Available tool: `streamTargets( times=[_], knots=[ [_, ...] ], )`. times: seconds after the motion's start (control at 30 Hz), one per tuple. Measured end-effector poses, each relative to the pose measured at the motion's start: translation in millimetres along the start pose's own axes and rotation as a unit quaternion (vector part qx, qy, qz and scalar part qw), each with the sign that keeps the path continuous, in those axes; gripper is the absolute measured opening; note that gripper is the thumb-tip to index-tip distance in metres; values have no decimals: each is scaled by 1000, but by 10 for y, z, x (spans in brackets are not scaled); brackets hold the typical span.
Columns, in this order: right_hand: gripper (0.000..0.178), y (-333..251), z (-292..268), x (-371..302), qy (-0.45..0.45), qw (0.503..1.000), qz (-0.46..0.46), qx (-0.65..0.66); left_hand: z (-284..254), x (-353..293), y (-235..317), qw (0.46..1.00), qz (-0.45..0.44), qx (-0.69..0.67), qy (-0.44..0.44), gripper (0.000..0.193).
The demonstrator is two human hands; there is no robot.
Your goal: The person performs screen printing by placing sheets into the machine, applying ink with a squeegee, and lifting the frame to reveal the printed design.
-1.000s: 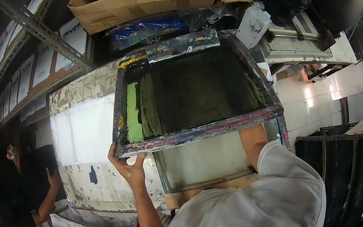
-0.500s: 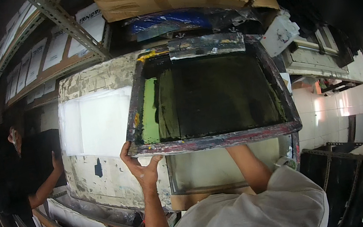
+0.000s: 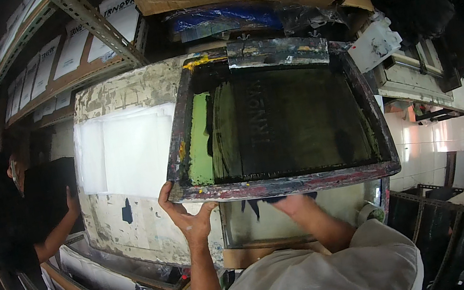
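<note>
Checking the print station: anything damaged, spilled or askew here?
No spill visible. The screen frame is raised at an angle, left hand gripping its near corner, right hand reaching beneath. Its rim is crusted with old ink, and the table surface is badly worn and flaking.

The printing screen frame [image 3: 285,184] is paint-splattered, its mesh black with a green strip [image 3: 199,141].
</note>
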State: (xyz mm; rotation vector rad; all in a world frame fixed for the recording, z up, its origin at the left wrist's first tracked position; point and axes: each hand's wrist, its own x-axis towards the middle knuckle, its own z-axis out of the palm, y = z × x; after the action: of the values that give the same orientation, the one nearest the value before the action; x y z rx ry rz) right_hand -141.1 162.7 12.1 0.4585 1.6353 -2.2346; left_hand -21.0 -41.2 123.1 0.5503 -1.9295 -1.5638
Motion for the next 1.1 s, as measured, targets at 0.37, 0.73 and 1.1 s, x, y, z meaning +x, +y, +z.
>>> streamTargets(
  times=[0.37,0.73,1.1],
  knots=[
    [36,-65,-21,124,7,999,-19,-45,-13,-3,-57,1000,5,10,-14,111],
    [34,-132,-83,229,4,997,-33,-73,-28,-51,-108,1000,3,27,1,109],
    [32,-182,-132,203,16,997,-27,-67,-13,-71,-168,1000,8,15,4,110]
  ],
)
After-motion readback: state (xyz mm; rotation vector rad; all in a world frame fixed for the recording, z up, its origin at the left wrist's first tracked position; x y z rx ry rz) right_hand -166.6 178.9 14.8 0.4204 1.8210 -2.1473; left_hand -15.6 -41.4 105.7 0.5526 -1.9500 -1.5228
